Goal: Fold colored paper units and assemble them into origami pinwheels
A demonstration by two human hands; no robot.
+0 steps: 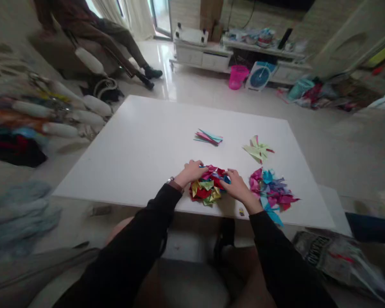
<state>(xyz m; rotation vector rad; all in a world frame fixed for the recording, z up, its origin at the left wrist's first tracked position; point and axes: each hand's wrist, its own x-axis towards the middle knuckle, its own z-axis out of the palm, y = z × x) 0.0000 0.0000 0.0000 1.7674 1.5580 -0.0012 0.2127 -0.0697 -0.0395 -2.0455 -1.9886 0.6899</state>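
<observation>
A ball-like cluster of folded coloured paper (208,188), red, gold, pink and blue, rests on the white table (141,149) near its front edge. My left hand (190,172) curls around the cluster's left top side. On the cluster's right side my right hand (238,187) presses, fingers bent against the paper. A loose heap of pink, blue and purple folded pieces (271,191) lies just right of my right hand. Further back are a small stack of flat coloured strips (208,137) and a pale green folded piece (257,149).
A person sits in a chair (83,47) at the back left, legs stretched out. Clutter lies along the left (35,115). A low white cabinet (205,53), a pink bin (238,77) and a small fan (259,76) stand behind. A printed bag (333,256) lies at lower right.
</observation>
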